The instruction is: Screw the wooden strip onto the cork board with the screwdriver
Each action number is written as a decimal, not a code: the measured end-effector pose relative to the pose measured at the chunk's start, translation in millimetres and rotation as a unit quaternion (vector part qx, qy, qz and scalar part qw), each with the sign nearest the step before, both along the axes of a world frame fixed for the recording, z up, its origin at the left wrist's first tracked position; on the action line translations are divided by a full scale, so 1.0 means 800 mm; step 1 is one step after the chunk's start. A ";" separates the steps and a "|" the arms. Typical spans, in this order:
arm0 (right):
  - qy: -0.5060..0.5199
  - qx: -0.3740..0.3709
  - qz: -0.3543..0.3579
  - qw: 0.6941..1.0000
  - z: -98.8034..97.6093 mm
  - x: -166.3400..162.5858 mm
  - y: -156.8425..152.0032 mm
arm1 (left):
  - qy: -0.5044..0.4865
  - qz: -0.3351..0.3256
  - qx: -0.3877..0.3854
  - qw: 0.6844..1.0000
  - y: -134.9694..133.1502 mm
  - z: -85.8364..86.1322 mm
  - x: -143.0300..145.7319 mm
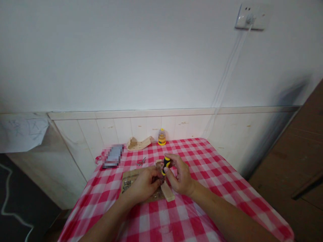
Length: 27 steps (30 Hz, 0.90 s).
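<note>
My right hand (182, 175) grips a yellow-and-black screwdriver (166, 162), its handle slanted up and its tip pointing down at a pale wooden piece (168, 192). My left hand (147, 183) is closed, with thumb and fingers pinched beside the screwdriver's lower end. What those fingertips hold is hidden. The wooden piece lies under both hands, partly over a brown printed packet (128, 179). Several metal screws (141, 162) lie just beyond the left hand.
A curved wooden part (139, 144) and a yellow container with a clear top (162, 137) stand at the table's back by the wall. A blurred-out flat device (114, 155) lies at the left. A red-and-white checked cloth (191, 215) covers the table.
</note>
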State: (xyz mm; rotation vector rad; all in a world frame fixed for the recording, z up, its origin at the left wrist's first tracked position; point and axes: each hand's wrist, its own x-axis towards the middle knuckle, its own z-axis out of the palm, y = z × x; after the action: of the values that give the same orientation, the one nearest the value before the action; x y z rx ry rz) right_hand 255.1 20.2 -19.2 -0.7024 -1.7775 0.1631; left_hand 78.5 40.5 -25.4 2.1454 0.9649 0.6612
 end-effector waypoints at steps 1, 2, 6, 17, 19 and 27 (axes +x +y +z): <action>-0.001 0.000 0.003 1.000 0.000 0.000 0.000 | 0.000 -0.008 -0.004 1.000 0.000 0.000 0.000; -0.002 0.001 0.003 1.000 0.000 0.000 0.000 | -0.001 -0.014 -0.006 1.000 -0.001 0.001 0.000; 0.000 0.000 0.004 1.000 0.000 0.000 -0.001 | -0.002 -0.010 0.006 1.000 -0.001 0.000 0.001; -0.016 -0.045 -0.006 0.999 -0.007 -0.003 0.010 | 0.001 0.000 0.046 0.999 0.010 -0.005 -0.001; -0.014 -0.042 -0.006 0.999 -0.004 -0.003 0.009 | 0.003 0.004 0.045 0.999 0.010 -0.006 -0.001; 0.007 -0.024 -0.023 0.999 0.004 -0.006 0.005 | -0.017 0.014 0.026 0.999 0.011 -0.011 -0.001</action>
State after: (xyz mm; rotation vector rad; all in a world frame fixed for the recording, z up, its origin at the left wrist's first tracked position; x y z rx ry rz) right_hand 250.4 24.3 -16.3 -0.7738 -1.7467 0.1806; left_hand 77.6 49.2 -34.0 2.1630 0.9708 0.7408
